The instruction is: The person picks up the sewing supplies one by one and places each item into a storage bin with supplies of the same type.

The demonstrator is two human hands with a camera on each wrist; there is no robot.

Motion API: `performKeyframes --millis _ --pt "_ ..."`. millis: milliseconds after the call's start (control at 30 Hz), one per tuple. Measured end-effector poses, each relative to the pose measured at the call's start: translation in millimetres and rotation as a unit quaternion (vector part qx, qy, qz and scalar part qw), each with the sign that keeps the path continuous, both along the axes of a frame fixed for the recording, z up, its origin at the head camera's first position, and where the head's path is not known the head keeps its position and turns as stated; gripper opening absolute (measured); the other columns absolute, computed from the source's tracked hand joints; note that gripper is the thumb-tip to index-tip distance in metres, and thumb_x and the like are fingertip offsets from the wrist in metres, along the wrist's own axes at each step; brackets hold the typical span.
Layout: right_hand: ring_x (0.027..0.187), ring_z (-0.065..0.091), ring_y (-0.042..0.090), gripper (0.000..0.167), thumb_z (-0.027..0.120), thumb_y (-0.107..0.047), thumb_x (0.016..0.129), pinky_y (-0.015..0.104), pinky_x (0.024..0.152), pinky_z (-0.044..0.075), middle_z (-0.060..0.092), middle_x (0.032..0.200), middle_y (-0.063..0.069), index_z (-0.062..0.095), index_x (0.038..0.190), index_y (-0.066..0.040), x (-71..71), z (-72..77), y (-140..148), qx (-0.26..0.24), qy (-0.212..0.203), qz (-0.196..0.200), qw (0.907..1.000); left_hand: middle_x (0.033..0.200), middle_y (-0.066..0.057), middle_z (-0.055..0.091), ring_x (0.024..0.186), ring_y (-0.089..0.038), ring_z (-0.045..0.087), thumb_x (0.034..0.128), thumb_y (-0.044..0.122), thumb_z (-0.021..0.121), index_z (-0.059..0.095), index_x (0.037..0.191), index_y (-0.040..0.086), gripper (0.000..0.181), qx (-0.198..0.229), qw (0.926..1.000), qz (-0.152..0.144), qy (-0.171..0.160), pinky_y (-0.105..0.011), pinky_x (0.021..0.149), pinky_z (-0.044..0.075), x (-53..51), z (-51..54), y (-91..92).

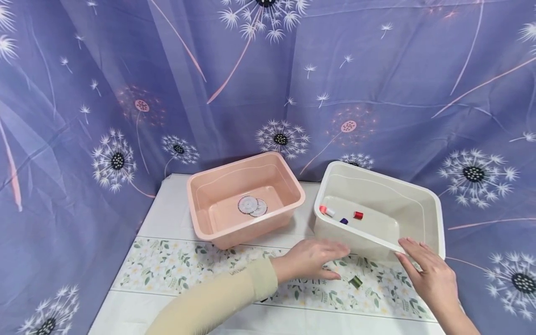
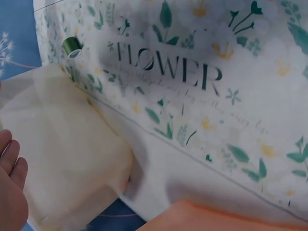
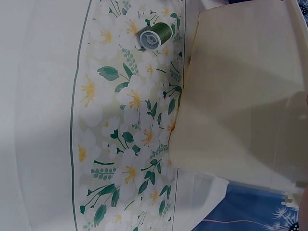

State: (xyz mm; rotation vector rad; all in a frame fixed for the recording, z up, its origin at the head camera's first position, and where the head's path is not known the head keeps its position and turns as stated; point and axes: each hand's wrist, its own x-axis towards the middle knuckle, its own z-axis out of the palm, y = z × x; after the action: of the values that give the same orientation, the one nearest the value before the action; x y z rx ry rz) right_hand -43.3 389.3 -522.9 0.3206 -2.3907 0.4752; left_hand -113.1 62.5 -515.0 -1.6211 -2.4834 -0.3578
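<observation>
My left hand hovers over the table in front of the white bin, its fingers straight and holding nothing. My right hand is at the front right of that bin, fingers extended over its near rim; whether they touch it I cannot tell. On the cloth between the hands lies a green thread spool, on its side in the right wrist view. Several small spools lie inside the white bin, among them a red spool, a purple spool and a white spool.
A pink bin stands left of the white one. Inside it two round discs with dark-dotted edges overlap. The tablecloth carries a floral band with printed lettering. A blue dandelion-patterned curtain hangs behind and at both sides.
</observation>
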Motion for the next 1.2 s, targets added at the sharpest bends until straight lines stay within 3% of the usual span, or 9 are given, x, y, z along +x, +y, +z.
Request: performKeyframes --millis 100,300,467,633,933,1200 --pt "0.136 0.032 -0.027 0.076 0.046 -0.070 0.106 0.010 0.122 0.028 0.078 0.114 0.023 0.080 0.122 -0.005 0.0 -0.2 -0.1 0.001 0.000 -0.001 1.0000 0.154 0.007 0.061 0.143 -0.009 0.055 0.0979 0.055 0.074 0.061 0.152 0.021 0.066 -0.009 0.9999 -0.009 -0.004 -0.022 0.121 0.039 1.0 -7.0 2.3" --pt "0.136 0.033 -0.027 0.074 0.047 -0.070 0.106 0.010 0.122 0.028 0.078 0.115 0.023 0.080 0.123 -0.006 0.7 -0.2 0.1 0.001 0.000 -0.001 1.0000 0.153 0.010 0.061 0.145 -0.006 0.053 0.0986 0.058 0.072 0.060 0.153 0.022 0.066 -0.029 0.9989 -0.020 0.031 -0.021 0.124 0.033 2.9 -20.2 9.7" --pt "0.136 0.033 -0.027 0.074 0.047 -0.070 0.106 0.010 0.121 0.029 0.078 0.114 0.023 0.080 0.123 -0.006 1.3 -0.1 0.1 0.000 -0.001 0.000 1.0000 0.157 0.011 0.057 0.147 -0.005 0.049 0.1000 0.058 0.069 0.057 0.155 0.023 0.067 -0.056 0.9983 -0.016 0.010 -0.020 0.125 0.031 2.1 -28.4 16.2" --pt "0.136 0.033 -0.027 0.075 0.046 -0.070 0.106 0.009 0.121 0.028 0.078 0.114 0.023 0.080 0.123 -0.006 0.8 0.0 0.0 0.002 -0.001 -0.002 1.0000 0.158 0.012 0.056 0.148 -0.005 0.048 0.1010 0.059 0.068 0.056 0.157 0.024 0.067 -0.083 0.9963 -0.016 0.018 -0.021 0.123 0.037 1.5 -36.4 23.6" --pt "0.136 0.032 -0.028 0.075 0.046 -0.070 0.106 0.009 0.121 0.028 0.078 0.114 0.023 0.080 0.123 -0.006 0.4 -0.5 0.5 0.006 -0.001 -0.002 1.0000 0.157 0.011 0.058 0.146 -0.004 0.050 0.1005 0.058 0.069 0.058 0.155 0.023 0.066 -0.101 0.9941 -0.038 0.016 -0.020 0.123 0.035 2.1 -52.7 39.4" --pt "0.136 0.033 -0.027 0.074 0.046 -0.069 0.106 0.011 0.121 0.029 0.078 0.114 0.023 0.080 0.123 -0.005 0.0 0.3 0.6 0.006 -0.005 -0.002 1.0000 0.156 0.011 0.058 0.146 -0.007 0.051 0.0992 0.060 0.070 0.058 0.156 0.023 0.068 -0.108 0.9935 -0.036 0.007 -0.019 0.124 0.034 5.7 -63.4 47.5"
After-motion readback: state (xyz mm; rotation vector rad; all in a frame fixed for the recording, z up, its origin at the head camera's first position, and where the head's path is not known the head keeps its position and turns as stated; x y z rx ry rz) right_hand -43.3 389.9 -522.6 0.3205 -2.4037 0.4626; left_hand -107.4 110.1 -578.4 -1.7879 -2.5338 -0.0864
